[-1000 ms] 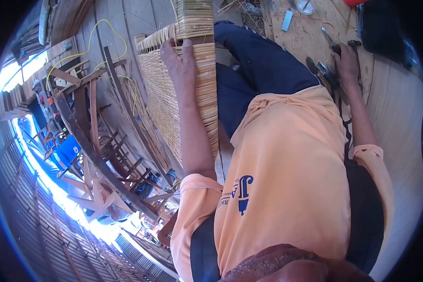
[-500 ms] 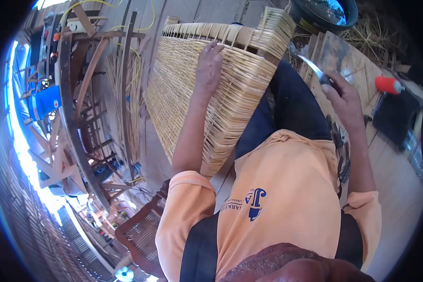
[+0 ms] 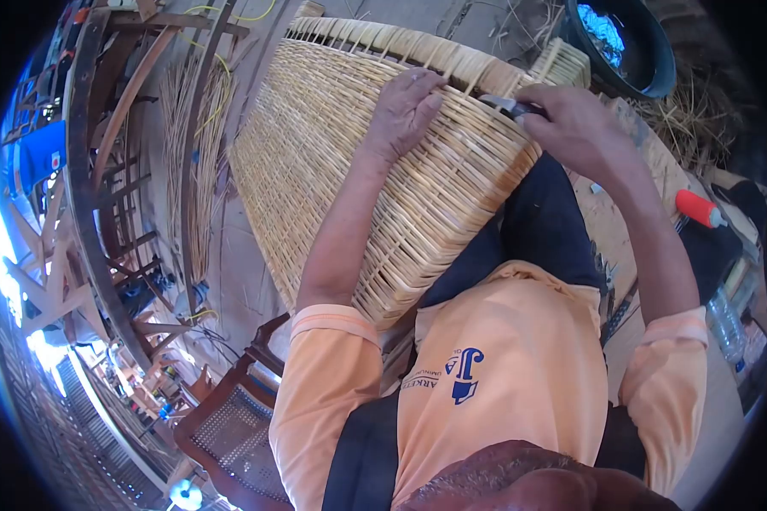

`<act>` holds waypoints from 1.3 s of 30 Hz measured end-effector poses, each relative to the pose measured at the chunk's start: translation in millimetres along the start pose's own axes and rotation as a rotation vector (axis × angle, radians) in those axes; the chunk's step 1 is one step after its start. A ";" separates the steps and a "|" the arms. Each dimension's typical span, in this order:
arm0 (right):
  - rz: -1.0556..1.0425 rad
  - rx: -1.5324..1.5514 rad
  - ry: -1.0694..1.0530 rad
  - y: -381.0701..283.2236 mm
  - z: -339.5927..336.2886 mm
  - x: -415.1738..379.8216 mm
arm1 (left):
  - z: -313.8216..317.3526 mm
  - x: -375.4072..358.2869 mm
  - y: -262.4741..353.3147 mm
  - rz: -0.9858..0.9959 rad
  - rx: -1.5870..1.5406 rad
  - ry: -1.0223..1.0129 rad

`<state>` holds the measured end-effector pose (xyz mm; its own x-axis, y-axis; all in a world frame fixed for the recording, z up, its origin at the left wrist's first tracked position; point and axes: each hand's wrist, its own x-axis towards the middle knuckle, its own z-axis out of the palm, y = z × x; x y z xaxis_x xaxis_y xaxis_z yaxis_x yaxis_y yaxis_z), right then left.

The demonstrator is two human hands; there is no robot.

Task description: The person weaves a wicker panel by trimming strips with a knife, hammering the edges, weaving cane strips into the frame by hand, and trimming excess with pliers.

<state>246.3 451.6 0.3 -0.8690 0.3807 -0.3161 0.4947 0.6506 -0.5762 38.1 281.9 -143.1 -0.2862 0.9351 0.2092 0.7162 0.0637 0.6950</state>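
Observation:
A woven rattan panel with a thick wrapped rail along its far edge leans across my lap. My left hand lies on the weave, its fingers bent at the gap below the rail. In my right hand is a knife with a dark handle and a short, shiny blade that was seen curved earlier. The blade points left, at the gap near the panel's right corner, close to my left fingers. Its tip is hard to make out against the strands.
A dark tub stands at the back right beside loose fibre scraps. A red bottle lies at the right. At the left are wooden frames, long cane strips and a cane-seated chair.
My right hand has brought the knife left from open air to the panel's edge. The left hand has shifted slightly right in view, and its fingers are more bent. The view has shifted.

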 end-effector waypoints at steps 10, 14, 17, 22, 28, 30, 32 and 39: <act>0.015 0.285 0.122 -10.1 13.1 40.2 | -27.7 5.4 -65.5 -0.151 0.185 -0.066; 0.021 0.191 0.099 -21.8 30.6 76.0 | -26.5 -2.8 -63.2 -0.129 0.222 -0.102; 0.011 0.052 -0.083 -22.1 41.4 89.0 | -23.7 -6.9 -58.0 -0.131 0.258 -0.083; 0.027 0.190 0.004 -23.2 19.7 64.7 | -18.3 -6.1 -96.7 -0.280 0.383 -0.055; 0.057 0.457 0.155 -20.7 15.9 16.9 | -30.5 12.1 -108.4 -0.575 0.303 0.211; 0.045 0.550 0.124 -19.6 20.6 -1.2 | -23.3 11.5 -129.7 -0.564 0.324 0.169; 0.083 0.632 0.123 -13.7 23.5 -20.2 | -18.5 11.8 -134.9 -0.549 0.342 0.125; 0.207 0.892 0.133 21.8 43.1 -66.7 | -23.9 20.1 -138.4 -0.493 0.438 0.081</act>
<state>314.4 412.0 -23.6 -0.7282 0.5410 -0.4207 0.3987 -0.1647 -0.9021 -82.1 283.5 -218.7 -0.6812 0.7321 0.0016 0.6768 0.6289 0.3827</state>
